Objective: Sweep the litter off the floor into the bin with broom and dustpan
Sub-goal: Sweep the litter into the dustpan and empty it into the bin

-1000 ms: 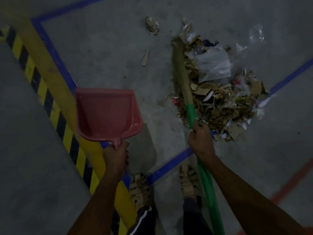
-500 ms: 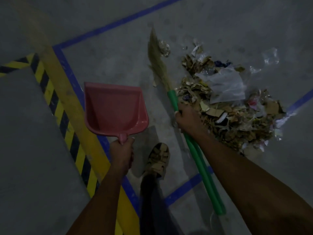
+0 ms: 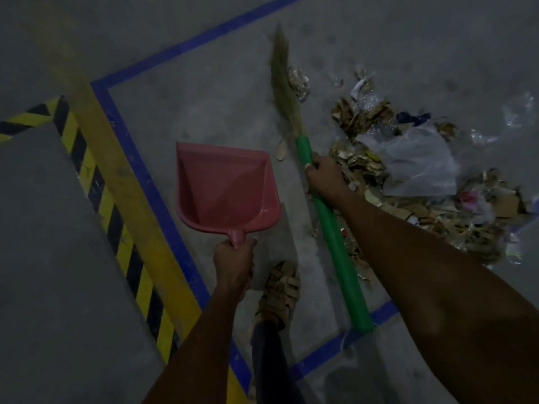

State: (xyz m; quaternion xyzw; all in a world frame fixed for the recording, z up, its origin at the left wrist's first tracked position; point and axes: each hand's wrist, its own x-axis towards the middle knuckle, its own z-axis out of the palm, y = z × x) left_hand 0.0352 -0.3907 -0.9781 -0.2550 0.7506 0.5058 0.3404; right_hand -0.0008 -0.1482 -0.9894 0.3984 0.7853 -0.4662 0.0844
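Green broom (image 3: 329, 225) handle gripped in my right hand (image 3: 323, 176), pink dustpan (image 3: 224, 191) gripped in my left hand (image 3: 233, 263), pan empty; litter (image 3: 423, 182) heaped on the floor beside the bristles, nothing scooped, no bin in sight

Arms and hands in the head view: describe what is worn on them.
Both forearms are bare, with no sleeve in view. The left hand wears no glove, ring or watch that shows. The right hand is also ungloved, with a pale band or ring on one finger near the edge of its grip; the dim light hides finer detail.
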